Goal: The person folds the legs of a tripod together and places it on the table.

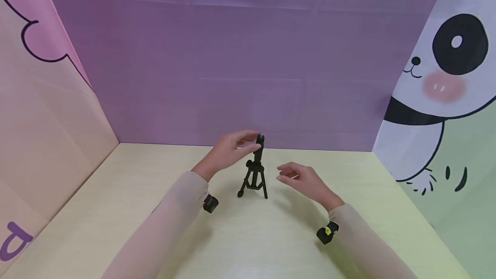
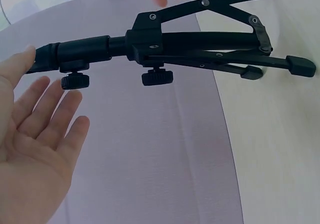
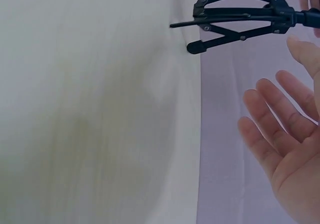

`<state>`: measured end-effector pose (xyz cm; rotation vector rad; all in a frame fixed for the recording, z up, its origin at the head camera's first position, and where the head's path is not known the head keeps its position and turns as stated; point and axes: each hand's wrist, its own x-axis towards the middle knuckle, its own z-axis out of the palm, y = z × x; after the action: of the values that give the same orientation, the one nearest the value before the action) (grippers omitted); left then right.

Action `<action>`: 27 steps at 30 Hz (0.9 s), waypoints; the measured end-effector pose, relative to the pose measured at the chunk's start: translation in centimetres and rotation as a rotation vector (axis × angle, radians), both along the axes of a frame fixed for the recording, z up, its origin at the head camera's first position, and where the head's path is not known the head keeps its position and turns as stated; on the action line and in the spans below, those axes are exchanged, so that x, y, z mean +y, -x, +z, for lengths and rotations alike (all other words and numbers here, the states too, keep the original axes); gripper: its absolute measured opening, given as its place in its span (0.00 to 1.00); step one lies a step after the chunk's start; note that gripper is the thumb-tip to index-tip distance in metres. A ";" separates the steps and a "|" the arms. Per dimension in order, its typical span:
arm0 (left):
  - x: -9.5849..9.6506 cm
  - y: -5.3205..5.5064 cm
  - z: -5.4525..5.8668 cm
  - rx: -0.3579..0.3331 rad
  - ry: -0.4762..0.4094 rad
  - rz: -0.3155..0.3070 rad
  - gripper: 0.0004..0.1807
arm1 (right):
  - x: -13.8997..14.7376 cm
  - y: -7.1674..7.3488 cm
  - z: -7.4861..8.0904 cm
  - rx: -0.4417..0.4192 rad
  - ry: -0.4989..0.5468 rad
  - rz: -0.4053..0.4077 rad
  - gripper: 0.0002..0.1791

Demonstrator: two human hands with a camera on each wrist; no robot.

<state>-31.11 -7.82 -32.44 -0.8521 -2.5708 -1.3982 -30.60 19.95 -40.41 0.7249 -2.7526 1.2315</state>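
A small black tripod (image 1: 255, 173) stands upright on the table with its legs spread. At its narrow upper end is my left hand (image 1: 232, 150), the thumb lying across the top part. In the left wrist view, the fingers of that hand (image 2: 45, 134) are extended and spread beside the tripod (image 2: 140, 43), apart from its shaft. My right hand (image 1: 304, 180) hovers to the right of the tripod, fingers slightly bent and holding nothing. The right wrist view shows this hand (image 3: 290, 129) below the tripod's legs (image 3: 235, 18), clear of them.
The pale wooden table (image 1: 271, 236) ends at a purple backdrop (image 1: 248, 55). A beige panel (image 1: 50, 132) borders the left side, and a panda-printed panel (image 1: 457, 141) the right. Each wrist wears a small black camera (image 1: 210, 203).
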 end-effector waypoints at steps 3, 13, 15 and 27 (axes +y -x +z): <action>0.2 0.1 0.1 -0.022 0.011 -0.027 0.26 | 0.4 0.0 -0.4 -0.010 -0.011 0.001 0.22; 0.4 0.6 0.0 -0.021 -0.005 -0.067 0.24 | 0.8 0.0 -0.9 -0.013 -0.023 0.021 0.24; 0.5 0.7 -0.1 -0.020 -0.019 -0.076 0.24 | 0.8 0.0 -0.9 -0.010 -0.027 0.022 0.24; 1.0 0.6 -0.4 0.012 -0.055 -0.065 0.21 | 0.9 -0.2 -0.8 -0.019 -0.035 0.018 0.23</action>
<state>-31.72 -6.79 -32.84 -0.9399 -2.5055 -1.4689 -30.45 20.83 -41.25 0.7459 -2.7957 1.2018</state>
